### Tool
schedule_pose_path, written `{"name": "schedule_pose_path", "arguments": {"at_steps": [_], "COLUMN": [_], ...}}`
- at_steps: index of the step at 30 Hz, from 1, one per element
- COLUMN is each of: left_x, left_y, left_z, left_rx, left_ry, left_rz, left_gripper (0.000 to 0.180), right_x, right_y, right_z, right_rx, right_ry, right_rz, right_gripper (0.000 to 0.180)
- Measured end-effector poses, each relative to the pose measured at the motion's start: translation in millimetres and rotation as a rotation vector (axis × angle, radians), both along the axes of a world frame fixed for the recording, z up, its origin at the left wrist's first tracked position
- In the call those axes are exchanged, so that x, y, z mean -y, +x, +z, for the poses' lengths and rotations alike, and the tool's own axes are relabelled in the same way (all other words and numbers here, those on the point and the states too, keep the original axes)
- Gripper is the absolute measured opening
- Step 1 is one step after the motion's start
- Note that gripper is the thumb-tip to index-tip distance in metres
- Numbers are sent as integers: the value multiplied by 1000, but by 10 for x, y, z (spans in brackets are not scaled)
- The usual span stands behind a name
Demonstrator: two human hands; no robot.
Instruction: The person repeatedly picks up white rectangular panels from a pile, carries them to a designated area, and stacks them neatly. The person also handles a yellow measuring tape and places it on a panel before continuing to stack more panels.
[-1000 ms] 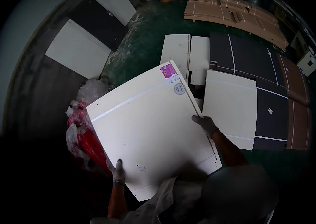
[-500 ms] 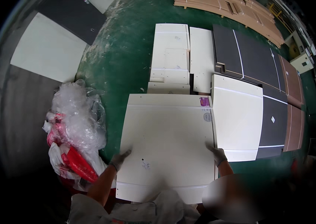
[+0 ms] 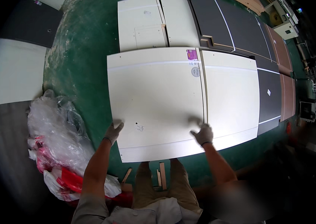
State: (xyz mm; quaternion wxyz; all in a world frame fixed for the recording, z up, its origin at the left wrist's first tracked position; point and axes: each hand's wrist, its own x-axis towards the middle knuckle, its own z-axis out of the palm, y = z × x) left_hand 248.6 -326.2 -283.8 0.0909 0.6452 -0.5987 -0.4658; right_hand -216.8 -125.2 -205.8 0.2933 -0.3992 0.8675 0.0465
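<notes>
From my viewpoint the left hand (image 3: 113, 131) has its thumb over the left edge of the labelled white panel (image 3: 156, 99), holding it there; its other fingers are lost at that edge. The right hand (image 3: 204, 133) is spread, thumb well away from the fingers, touching the panel's face by the right edge; I cannot tell whether its fingertips hook into the seam.

The panel lies in front of the person's legs (image 3: 143, 181), its far edge overlapping the view of the pale panels (image 3: 143, 24) behind. On the right there's hardly any room: a second white panel (image 3: 232, 93) sits just beside it. On the left, I see open green floor (image 3: 85, 56) narrowing toward the crumpled plastic (image 3: 55, 119). Near the feet, wooden strips (image 3: 163, 175) lie on the floor, partly cut off by the body. Farther right are dark panels (image 3: 268, 80); the lower right corner fades into blur and blackness.
</notes>
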Motion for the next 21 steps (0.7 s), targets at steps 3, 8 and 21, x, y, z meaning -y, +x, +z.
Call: {"name": "schedule_pose_path", "arguments": {"at_steps": [3, 8, 21], "left_x": [133, 732, 464], "left_y": [58, -414, -611], "left_z": [-638, -222, 3], "left_rx": [-164, -350, 108], "left_ry": [-43, 121, 24], "left_rz": [205, 242, 220], "left_gripper": [73, 74, 93], "right_x": [-384, -731, -825], "right_y": [466, 544, 527], "right_z": [-170, -612, -615], "right_rx": [-92, -72, -59], "right_ry": [81, -130, -148], "right_rz": [151, 108, 114], "right_gripper": [106, 132, 133]}}
